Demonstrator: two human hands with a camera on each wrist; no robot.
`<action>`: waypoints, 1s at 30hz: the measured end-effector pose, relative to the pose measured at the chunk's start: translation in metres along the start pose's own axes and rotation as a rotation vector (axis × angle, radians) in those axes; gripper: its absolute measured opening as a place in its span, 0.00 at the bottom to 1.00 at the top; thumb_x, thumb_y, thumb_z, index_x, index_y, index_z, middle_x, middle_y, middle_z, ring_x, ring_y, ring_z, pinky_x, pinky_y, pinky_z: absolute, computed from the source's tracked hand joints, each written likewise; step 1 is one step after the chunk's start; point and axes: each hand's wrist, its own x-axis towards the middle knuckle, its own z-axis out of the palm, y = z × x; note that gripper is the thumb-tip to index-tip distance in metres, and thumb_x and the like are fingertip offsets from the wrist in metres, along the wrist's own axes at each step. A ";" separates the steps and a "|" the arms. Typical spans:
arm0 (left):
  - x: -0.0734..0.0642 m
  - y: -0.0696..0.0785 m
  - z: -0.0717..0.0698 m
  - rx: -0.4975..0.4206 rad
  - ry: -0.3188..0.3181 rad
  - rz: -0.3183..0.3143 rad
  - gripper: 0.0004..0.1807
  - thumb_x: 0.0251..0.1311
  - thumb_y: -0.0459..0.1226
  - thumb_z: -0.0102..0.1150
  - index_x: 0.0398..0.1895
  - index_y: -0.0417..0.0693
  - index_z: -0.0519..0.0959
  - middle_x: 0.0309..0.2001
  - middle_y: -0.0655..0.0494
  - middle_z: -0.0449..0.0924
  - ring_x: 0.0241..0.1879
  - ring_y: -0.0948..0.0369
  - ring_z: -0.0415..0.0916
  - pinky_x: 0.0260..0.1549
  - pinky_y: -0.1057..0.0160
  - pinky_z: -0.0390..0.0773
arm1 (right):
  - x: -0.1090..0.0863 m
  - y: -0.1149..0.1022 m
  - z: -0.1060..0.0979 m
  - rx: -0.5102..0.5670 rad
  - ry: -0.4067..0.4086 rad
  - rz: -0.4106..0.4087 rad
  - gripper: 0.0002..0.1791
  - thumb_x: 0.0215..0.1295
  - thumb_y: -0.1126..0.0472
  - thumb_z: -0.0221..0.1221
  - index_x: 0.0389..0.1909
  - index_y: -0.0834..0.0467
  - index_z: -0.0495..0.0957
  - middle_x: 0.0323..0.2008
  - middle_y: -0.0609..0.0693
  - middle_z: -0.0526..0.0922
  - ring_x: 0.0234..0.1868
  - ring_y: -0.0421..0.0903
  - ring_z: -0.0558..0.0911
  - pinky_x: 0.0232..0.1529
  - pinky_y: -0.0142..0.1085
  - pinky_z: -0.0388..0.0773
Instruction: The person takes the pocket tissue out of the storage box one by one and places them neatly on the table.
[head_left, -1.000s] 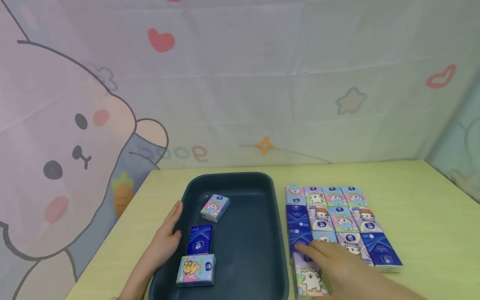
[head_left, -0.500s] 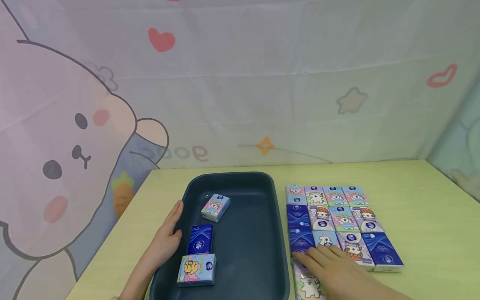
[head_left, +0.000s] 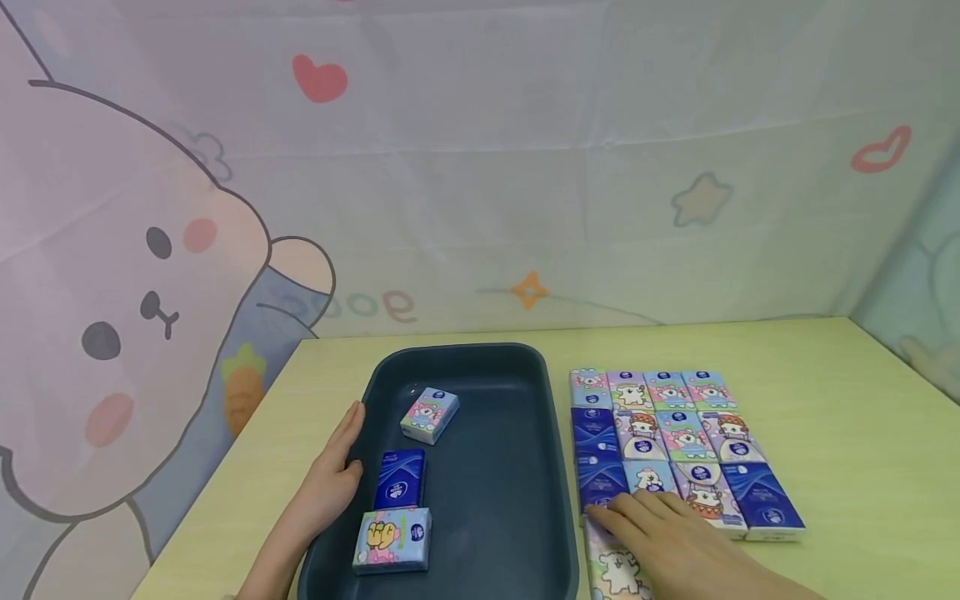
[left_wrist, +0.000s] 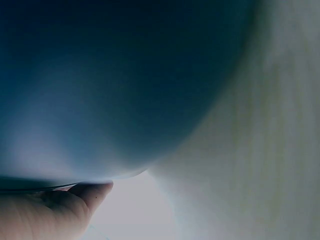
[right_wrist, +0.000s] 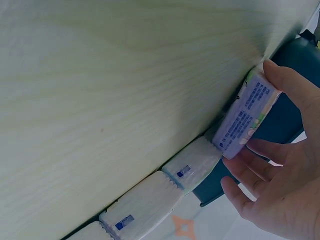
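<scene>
In the head view, my left hand (head_left: 333, 479) rests against the left rim of a dark teal tray (head_left: 495, 467), fingers straight along it; the left wrist view shows mostly the tray's blurred outer wall (left_wrist: 115, 90). Three tissue packs lie inside: a pastel one (head_left: 430, 415), a dark blue one (head_left: 400, 479) and a light blue one (head_left: 392, 540). My right hand (head_left: 667, 537) holds a pastel tissue pack (head_left: 617, 567) at the near left of a tissue-pack block. Seen from the right wrist, thumb and fingers pinch this pack (right_wrist: 245, 115) at opposite ends.
Right of the tray, several tissue packs (head_left: 688, 437) lie in tight rows on the pale yellow table (head_left: 862, 417). A cartoon-printed cloth (head_left: 480, 167) hangs behind the table.
My right hand has shifted slightly up and left on the pastel pack, its fingers bunching closer at the pack's far end. The left hand and tray have stayed put.
</scene>
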 end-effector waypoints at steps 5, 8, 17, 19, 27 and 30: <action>-0.001 -0.001 0.000 -0.006 0.003 0.009 0.38 0.63 0.22 0.34 0.77 0.42 0.41 0.78 0.43 0.31 0.77 0.42 0.29 0.71 0.36 0.38 | 0.000 0.000 -0.001 0.019 -0.024 0.011 0.53 0.46 0.15 0.40 0.64 0.48 0.68 0.55 0.40 0.75 0.54 0.41 0.73 0.58 0.50 0.75; -0.001 -0.001 0.000 -0.008 0.001 0.006 0.38 0.63 0.22 0.33 0.77 0.43 0.40 0.78 0.43 0.31 0.77 0.42 0.29 0.71 0.36 0.38 | -0.001 0.000 -0.001 0.023 -0.031 0.013 0.53 0.46 0.15 0.40 0.64 0.48 0.68 0.55 0.40 0.75 0.54 0.42 0.73 0.58 0.50 0.75; -0.002 -0.001 0.000 -0.014 0.009 0.011 0.37 0.63 0.22 0.33 0.77 0.42 0.41 0.78 0.43 0.32 0.77 0.42 0.29 0.71 0.36 0.38 | 0.000 0.000 -0.002 0.008 0.006 -0.003 0.52 0.46 0.15 0.41 0.64 0.47 0.68 0.55 0.39 0.75 0.54 0.41 0.74 0.57 0.49 0.76; -0.002 -0.001 0.000 -0.014 0.009 0.012 0.37 0.63 0.22 0.33 0.77 0.42 0.41 0.78 0.43 0.32 0.77 0.42 0.29 0.71 0.36 0.38 | 0.000 0.000 -0.003 0.014 0.007 -0.004 0.52 0.46 0.15 0.41 0.64 0.47 0.68 0.56 0.39 0.75 0.54 0.41 0.74 0.58 0.50 0.76; -0.002 0.000 0.000 -0.012 0.001 0.005 0.38 0.63 0.22 0.33 0.77 0.42 0.40 0.78 0.44 0.31 0.77 0.42 0.29 0.71 0.36 0.38 | 0.007 -0.001 -0.014 0.100 0.029 -0.007 0.40 0.60 0.25 0.45 0.67 0.45 0.66 0.57 0.37 0.74 0.54 0.40 0.74 0.57 0.50 0.76; -0.002 0.000 -0.001 -0.009 -0.003 0.000 0.38 0.63 0.22 0.33 0.77 0.42 0.40 0.78 0.43 0.31 0.76 0.41 0.29 0.71 0.36 0.38 | 0.013 -0.006 -0.021 0.147 0.058 0.016 0.36 0.63 0.29 0.46 0.67 0.43 0.66 0.58 0.36 0.73 0.57 0.40 0.74 0.58 0.49 0.76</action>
